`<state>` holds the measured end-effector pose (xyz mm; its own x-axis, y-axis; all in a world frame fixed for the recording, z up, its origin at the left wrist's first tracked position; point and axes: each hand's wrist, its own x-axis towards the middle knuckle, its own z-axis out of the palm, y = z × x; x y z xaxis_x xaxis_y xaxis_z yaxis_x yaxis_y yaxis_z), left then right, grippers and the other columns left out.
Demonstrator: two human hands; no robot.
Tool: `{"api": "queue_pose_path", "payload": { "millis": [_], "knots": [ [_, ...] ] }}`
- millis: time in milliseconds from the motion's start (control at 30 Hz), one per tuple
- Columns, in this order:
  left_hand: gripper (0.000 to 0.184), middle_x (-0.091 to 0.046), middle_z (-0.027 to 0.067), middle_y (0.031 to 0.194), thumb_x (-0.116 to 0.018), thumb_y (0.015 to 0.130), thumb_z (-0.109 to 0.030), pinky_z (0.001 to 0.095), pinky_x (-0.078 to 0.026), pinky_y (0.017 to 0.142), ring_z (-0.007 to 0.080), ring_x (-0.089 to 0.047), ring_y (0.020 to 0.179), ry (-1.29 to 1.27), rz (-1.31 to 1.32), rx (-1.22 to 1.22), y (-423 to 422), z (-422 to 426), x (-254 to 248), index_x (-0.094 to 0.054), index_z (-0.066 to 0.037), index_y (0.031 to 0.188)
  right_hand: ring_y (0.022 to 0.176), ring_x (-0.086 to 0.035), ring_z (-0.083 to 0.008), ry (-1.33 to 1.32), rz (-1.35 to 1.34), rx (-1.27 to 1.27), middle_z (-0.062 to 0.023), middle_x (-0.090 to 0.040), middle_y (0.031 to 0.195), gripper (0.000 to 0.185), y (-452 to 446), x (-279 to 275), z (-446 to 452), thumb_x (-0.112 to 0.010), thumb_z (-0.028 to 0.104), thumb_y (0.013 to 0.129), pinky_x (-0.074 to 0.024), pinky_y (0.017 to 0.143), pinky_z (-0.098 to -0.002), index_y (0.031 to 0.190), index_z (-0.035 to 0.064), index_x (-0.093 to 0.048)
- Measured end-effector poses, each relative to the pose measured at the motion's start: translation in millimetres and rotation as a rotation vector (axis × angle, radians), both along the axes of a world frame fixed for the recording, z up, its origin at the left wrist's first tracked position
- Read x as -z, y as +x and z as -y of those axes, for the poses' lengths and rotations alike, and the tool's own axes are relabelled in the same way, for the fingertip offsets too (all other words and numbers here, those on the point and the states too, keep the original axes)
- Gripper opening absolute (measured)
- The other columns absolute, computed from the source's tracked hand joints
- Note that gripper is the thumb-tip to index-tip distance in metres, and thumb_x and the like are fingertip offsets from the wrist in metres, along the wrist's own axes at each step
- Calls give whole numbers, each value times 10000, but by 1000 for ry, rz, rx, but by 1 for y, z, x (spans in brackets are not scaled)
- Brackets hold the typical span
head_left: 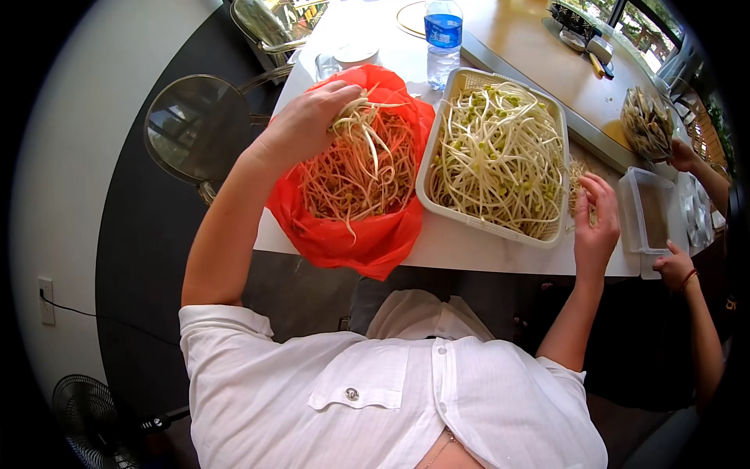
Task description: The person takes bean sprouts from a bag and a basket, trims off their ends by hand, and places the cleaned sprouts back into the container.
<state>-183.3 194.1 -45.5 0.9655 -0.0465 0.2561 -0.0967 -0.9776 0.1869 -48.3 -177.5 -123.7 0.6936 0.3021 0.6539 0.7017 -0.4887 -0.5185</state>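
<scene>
A red plastic bag point(383, 248) stands open on the white table, full of bean sprouts point(351, 187) that look reddish inside it. Over the bag's upper left part, my left hand point(311, 117) has its fingers closed round a bunch of pale sprouts point(365, 133). To the right of the bag, a cream plastic basket point(476, 222) is heaped with pale sprouts point(500, 156) with yellow-green heads. My right hand point(598, 223) is just right of the basket, its fingers curled and close together over small scraps point(578, 184); what they hold, if anything, is too small to tell.
Behind the basket stands a water bottle point(444, 43). At the right, a co-worker's hand point(683, 156) touches a bag of dried food point(647, 125), and the other hand point(676, 266) is at a clear plastic container point(634, 215). A chair point(195, 129) stands left of the table.
</scene>
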Motion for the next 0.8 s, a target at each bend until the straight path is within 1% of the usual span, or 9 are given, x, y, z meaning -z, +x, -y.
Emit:
{"api": "queue_pose_path", "payload": {
  "millis": [67, 100, 133, 233, 400, 467, 600, 733, 800],
  "knots": [
    [380, -586, 120, 985, -626, 711, 62, 356, -474, 796, 312, -570, 932, -93, 46, 53, -4, -7, -4, -527, -10, 1071, 816, -582, -169, -7, -6, -2, -70, -601, 1076, 160, -3, -6, 0, -558, 39, 855, -487, 730, -279, 1004, 46, -617],
    [386, -609, 106, 998, -625, 740, 60, 317, -473, 831, 251, -590, 948, -136, 9, 16, -8, -6, -10, -518, 0, 1107, 816, -582, -169, -8, -4, -2, -70, -601, 1076, 160, -3, -8, 0, -558, 39, 855, -487, 730, -279, 1004, 46, -617],
    [386, -609, 106, 998, -625, 740, 60, 317, -473, 831, 251, -590, 948, -137, 10, 16, -12, -9, -12, -518, 0, 1107, 825, -584, -171, -4, 21, -8, -73, -604, 1073, 159, -4, -9, 0, -558, 34, 856, -489, 733, -279, 1003, 42, -617],
    [344, -619, 71, 1045, -559, 818, 53, 269, -455, 891, 134, -580, 980, -457, 3, -111, -19, -12, -18, -516, -8, 1153, 833, -591, -176, 9, 59, -23, -83, -609, 1065, 157, -8, -17, -5, -557, 19, 855, -492, 733, -279, 999, 35, -618],
    [298, -593, 45, 1061, -574, 851, -6, 266, -462, 872, 115, -564, 986, -601, 70, -90, -25, -34, -29, -534, -22, 1145, 822, -608, -189, 153, 36, -124, -98, -625, 1018, 154, -35, -42, -39, -564, -12, 843, -498, 713, -283, 979, 29, -623],
    [267, -582, 36, 1082, -583, 858, -26, 261, -464, 875, 111, -558, 992, -625, 96, -44, -24, -38, -36, -552, -26, 1124, 803, -624, -210, 134, 116, -370, -104, -634, 967, 164, -49, -51, -64, -581, -31, 821, -501, 693, -285, 963, 36, -628],
    [211, -580, 26, 1065, -587, 865, -36, 273, -490, 829, 112, -567, 968, -778, 164, -24, -28, -32, -43, -564, -16, 1074, 774, -635, -268, 105, -63, -680, -128, -626, 899, 158, -76, -51, -132, -603, 5, 799, -508, 684, -312, 956, 23, -616],
    [239, -595, 39, 1040, -624, 852, -66, 270, -494, 785, 105, -573, 936, -850, 109, -76, -34, -30, -37, -564, -9, 1076, 800, -626, -288, -34, -238, -693, -136, -614, 933, 214, -85, -51, -186, -592, 82, 820, -499, 710, -346, 1024, 16, -592],
    [298, -617, 47, 987, -669, 825, -107, 258, -490, 755, 101, -580, 900, -937, -109, -139, -33, -32, -21, -566, -10, 1087, 868, -608, -303, 26, -253, -577, -148, -597, 984, 306, -85, -42, -208, -577, 150, 838, -482, 766, -370, 1108, 8, -551]
  ]
}}
